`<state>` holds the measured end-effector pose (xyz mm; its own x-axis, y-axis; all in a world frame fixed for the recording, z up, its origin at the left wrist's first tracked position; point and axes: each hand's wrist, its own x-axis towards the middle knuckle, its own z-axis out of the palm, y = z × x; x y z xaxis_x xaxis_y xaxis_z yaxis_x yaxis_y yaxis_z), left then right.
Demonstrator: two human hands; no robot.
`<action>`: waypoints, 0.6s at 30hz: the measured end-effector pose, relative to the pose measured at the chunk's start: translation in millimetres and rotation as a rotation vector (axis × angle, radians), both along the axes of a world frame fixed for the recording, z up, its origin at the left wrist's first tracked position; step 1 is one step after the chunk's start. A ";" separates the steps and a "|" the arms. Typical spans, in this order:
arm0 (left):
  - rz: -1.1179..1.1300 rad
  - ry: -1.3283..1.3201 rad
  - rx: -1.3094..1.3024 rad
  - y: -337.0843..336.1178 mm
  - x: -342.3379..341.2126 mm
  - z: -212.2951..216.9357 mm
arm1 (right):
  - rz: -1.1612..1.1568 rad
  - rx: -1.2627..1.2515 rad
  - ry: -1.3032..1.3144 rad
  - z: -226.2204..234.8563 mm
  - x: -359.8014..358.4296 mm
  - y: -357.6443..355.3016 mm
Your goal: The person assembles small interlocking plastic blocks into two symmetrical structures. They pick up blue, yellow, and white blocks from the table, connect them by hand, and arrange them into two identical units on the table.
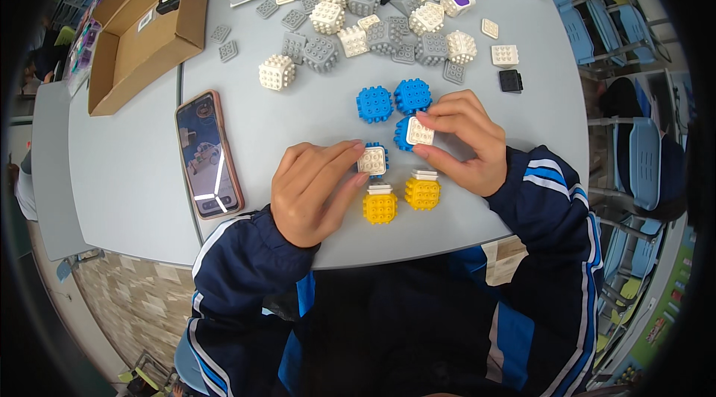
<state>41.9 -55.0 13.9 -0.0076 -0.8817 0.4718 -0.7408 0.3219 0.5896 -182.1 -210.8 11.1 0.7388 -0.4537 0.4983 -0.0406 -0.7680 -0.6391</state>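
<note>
My left hand (309, 188) pinches a blue studded cube with a white plate on top (372, 160), resting on the grey table (298, 113). My right hand (466, 139) grips a second blue cube capped with a white plate (415, 133). Two bare blue cubes (374, 104) (412, 95) lie just beyond the hands. Two yellow cubes, each with a white plate on its far side (380, 205) (423, 191), sit near the table's front edge between my wrists.
A heap of white and grey studded cubes and flat plates (373, 24) covers the far table. A black block (511, 80) lies at right. A phone (208, 153) rests left of my hand, an open cardboard box (145, 31) beyond it. Blue chairs (641, 151) stand at right.
</note>
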 end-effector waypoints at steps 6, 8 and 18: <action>0.002 0.002 -0.008 0.2 -0.1 -1.7 | 0.011 0.024 -0.006 -0.3 0.2 -1.0; 0.002 0.004 -0.010 0.0 -0.2 -2.0 | 0.013 0.033 -0.001 1.7 -0.4 -1.9; 0.000 -0.001 -0.003 -0.5 -0.5 -0.4 | 0.012 0.058 0.016 0.2 -1.2 0.0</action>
